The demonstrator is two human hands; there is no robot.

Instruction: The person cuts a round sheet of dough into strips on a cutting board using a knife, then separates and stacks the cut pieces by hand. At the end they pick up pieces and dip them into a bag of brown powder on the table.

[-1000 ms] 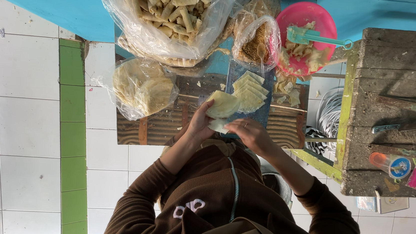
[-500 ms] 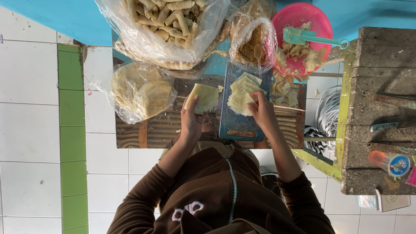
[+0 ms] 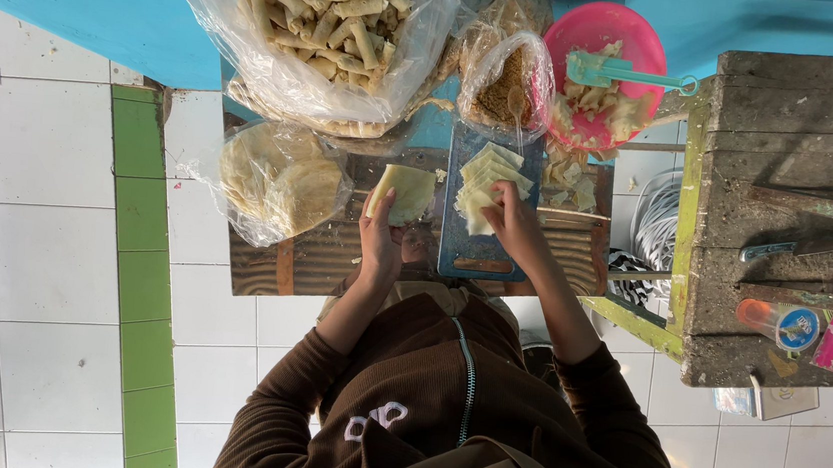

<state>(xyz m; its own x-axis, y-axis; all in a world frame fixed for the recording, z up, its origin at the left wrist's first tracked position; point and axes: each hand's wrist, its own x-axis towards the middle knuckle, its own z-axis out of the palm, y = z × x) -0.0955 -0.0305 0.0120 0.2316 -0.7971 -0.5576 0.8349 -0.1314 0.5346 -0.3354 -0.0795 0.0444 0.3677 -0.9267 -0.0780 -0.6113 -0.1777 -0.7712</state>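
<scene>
While the left hand point(image 3: 379, 236) grips one pale wrapper sheet point(image 3: 404, 193) by its near edge, fingers closed on it just left of the frame's centre, the right hand point(image 3: 513, 222) rests on a fanned stack of wrappers point(image 3: 486, 180), fingers curled onto the sheets; whether they pinch one cannot be told. The stack lies on a blue cutting board point(image 3: 455, 252) at the centre, and the board sits on a low wooden tabletop point(image 3: 309, 260). Left of the held sheet, touching the tabletop, is a clear bag of round wrappers point(image 3: 275, 182). Above it, in the upper middle of the frame, a large clear bag of finished rolls point(image 3: 325, 20) crowds the far edge of the work space. Right of that stands a small bag of brown filling point(image 3: 505, 86), and next to it a pink bowl point(image 3: 615, 36) with a teal spatula point(image 3: 626, 74) across it. At the right of the frame a worn wooden bench point(image 3: 796, 147) carries a knife point(image 3: 797, 247).
</scene>
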